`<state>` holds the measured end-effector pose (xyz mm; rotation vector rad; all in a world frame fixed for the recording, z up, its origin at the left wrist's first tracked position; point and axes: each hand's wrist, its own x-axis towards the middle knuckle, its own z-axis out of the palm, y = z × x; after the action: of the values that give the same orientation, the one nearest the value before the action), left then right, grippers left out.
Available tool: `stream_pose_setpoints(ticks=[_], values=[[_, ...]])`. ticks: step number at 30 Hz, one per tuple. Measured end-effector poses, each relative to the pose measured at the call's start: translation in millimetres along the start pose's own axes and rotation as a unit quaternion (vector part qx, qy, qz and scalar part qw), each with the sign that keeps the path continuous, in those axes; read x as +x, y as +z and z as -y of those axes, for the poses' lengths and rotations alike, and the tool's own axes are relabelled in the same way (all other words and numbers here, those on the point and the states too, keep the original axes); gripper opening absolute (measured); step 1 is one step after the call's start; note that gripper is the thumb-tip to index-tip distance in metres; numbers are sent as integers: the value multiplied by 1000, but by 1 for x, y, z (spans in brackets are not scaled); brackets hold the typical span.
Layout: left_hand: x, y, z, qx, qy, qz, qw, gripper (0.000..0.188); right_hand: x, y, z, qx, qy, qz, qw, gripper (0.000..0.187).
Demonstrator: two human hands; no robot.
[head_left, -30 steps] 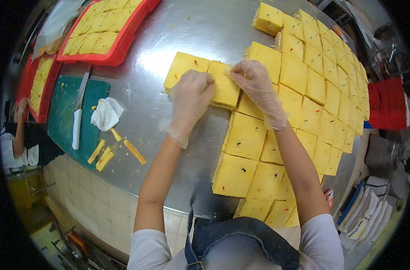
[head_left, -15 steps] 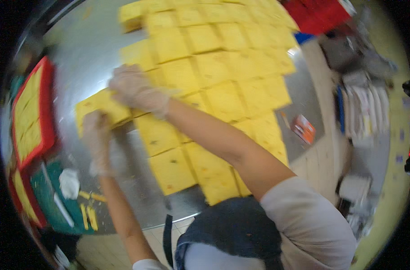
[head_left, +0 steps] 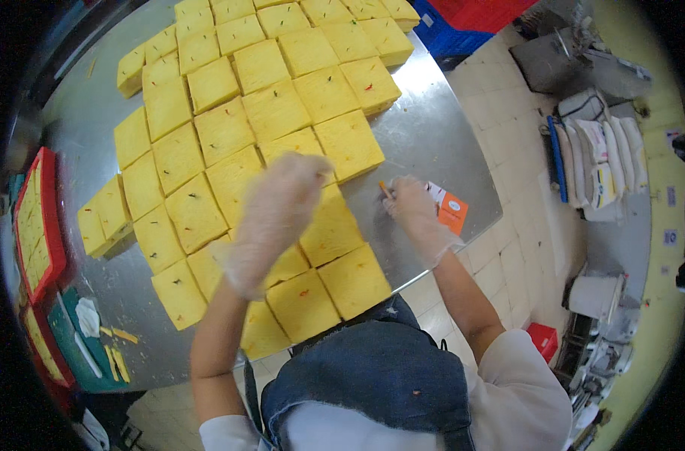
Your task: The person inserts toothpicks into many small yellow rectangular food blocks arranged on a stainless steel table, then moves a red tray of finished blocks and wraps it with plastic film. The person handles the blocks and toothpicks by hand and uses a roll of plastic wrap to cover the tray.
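Yellow square blocks [head_left: 275, 109], like sponge cake, stand in close rows on a metal table; their tops carry small dark or red marks. Over the near rows hovers my left hand [head_left: 278, 207] in a clear glove, fingers curled together; what they hold, if anything, is hidden. To the right of the rows, my gloved right hand [head_left: 418, 214] pinches a thin orange-brown stick [head_left: 386, 189] just above the tabletop. Beside that hand lies an orange and white packet [head_left: 453, 214]. Two narrower blocks [head_left: 106, 214] stand at the left end of the rows.
Red trays [head_left: 53, 240] of yellow pieces stand at the left. A green board [head_left: 72, 342] holds a white-handled knife [head_left: 87, 353], a crumpled white cloth [head_left: 87, 317] and yellow strips [head_left: 115, 364]. Blue and red crates [head_left: 451, 30] sit beyond the table's far right corner.
My right hand has left the blocks at the left and now grips the stick beside the packet. My left hand has moved rightward from the end blocks. The view has shifted.
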<state>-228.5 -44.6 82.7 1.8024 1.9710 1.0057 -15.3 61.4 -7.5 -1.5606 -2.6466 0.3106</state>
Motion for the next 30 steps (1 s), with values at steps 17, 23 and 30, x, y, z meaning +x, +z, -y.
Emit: stream_pose_setpoints(ticks=[17, 23, 30], values=[[19, 118, -85, -457, -312, -3, 833, 18, 12, -87, -51, 577, 33, 283, 766, 10], [27, 106, -96, -302, -310, 17, 901, 18, 13, -85, -52, 610, 2, 277, 742, 9], [23, 118, -81, -65, -351, 2, 934, 17, 29, -85, -69, 437, -107, 89, 889, 10]])
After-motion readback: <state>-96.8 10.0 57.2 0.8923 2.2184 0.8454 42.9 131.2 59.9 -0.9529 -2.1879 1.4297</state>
